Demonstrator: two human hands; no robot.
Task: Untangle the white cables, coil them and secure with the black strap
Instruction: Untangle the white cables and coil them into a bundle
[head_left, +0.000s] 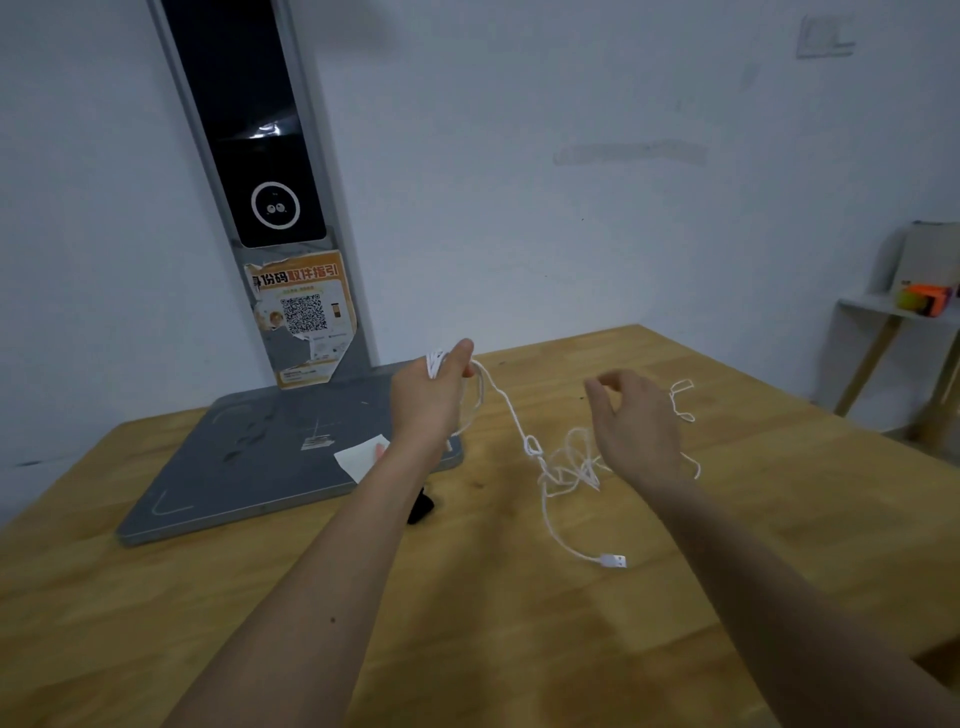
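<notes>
Now | left hand (434, 395) grip holds white cables (563, 467) | right hand (636, 421) grip loose, empty | black strap (420, 506) half-hidden behind forearm

Two hands are in view: the left hand (439, 392) and the right hand (636, 423). One tangle of white cable (563, 470) lies toward the far right of the tabletop (519, 623); how many separate cables make it up cannot be told. One plug (614, 560) shows at a cable end. One black strap (421, 506) lies near the tabletop's middle, partly hidden by the left forearm. One grey stand (249, 457) sits at the far left corner, with one orange sticker (301, 317) on its post and one slip of white paper (361, 457) on its base.
</notes>
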